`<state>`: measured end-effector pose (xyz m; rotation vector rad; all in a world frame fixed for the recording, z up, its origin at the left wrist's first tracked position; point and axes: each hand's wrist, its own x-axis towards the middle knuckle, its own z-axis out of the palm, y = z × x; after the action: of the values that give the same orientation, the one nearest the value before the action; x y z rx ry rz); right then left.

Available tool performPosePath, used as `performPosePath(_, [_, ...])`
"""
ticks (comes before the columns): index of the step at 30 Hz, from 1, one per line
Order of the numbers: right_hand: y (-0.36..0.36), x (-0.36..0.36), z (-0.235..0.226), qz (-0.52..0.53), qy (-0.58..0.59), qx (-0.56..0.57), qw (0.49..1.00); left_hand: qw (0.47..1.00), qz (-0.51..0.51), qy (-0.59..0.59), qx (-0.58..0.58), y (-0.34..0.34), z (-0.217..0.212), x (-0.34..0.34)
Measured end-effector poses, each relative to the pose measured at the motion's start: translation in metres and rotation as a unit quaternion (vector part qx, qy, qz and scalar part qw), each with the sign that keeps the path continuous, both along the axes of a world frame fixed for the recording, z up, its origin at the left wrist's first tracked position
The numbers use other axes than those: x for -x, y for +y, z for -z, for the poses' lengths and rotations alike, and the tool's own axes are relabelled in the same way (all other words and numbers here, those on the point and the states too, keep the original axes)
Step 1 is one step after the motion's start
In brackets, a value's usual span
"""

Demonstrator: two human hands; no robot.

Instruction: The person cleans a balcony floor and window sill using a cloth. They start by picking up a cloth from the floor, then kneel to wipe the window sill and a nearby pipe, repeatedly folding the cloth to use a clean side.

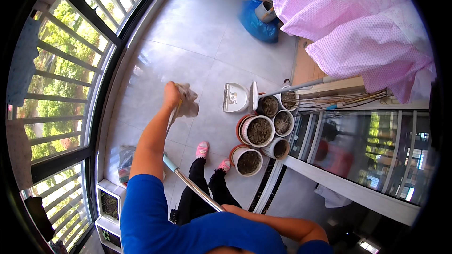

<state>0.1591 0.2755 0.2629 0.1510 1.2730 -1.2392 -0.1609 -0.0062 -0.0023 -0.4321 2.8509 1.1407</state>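
Note:
My left hand (171, 95) is raised out in front and shut around the upper end of a mop, just under its grey-brown cloth head (189, 101). The mop's metal handle (194, 187), with a teal collar, runs down behind my left forearm to my chest. My right hand (231, 209) meets the handle's lower end there; it seems closed on the handle, but my blue shirt partly hides it. My feet in pink slippers (202, 149) stand on the grey tiled floor (188, 42) below the mop.
Several white pots of dry soil (259, 130) cluster to the right of my feet, with a white dustpan (234, 98) and a leaning broom (301, 86) behind them. Farther back are a blue bag (256, 23) and hanging pink cloth (358, 23). Barred windows (66, 75) and white planters (109, 203) are at left, and a glass door (358, 150) at right.

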Motion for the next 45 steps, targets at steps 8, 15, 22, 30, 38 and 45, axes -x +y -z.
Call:
performPosePath(8, [-0.001, -0.011, 0.001, 0.035, 0.001, -0.025, 0.999, 0.995, -0.008, 0.095, 0.025, 0.016, -0.052, 0.048])
performPosePath(15, [0.010, -0.026, 0.034, 0.006, 0.060, -0.044, 0.997, 0.968, -0.183, 0.124, -0.118, -0.016, -0.085, 0.092])
performPosePath(22, [0.050, -0.062, 0.055, -0.026, 0.093, -0.121, 0.988, 0.956, -0.208, 0.123, -0.166, -0.036, -0.106, 0.108])
performPosePath(30, [0.063, -0.039, 0.042, 0.118, -0.118, -0.185, 0.969, 0.968, -0.114, 0.011, -0.222, -0.038, -0.079, 0.052])
performPosePath(38, [0.058, -0.003, 0.041, 0.204, -0.128, -0.195, 0.951, 0.988, -0.051, -0.060, -0.131, -0.059, -0.012, 0.000])
performPosePath(45, [0.045, 0.020, 0.061, 0.223, -0.102, -0.207, 0.947, 0.997, -0.041, -0.068, -0.014, -0.118, 0.025, -0.020])
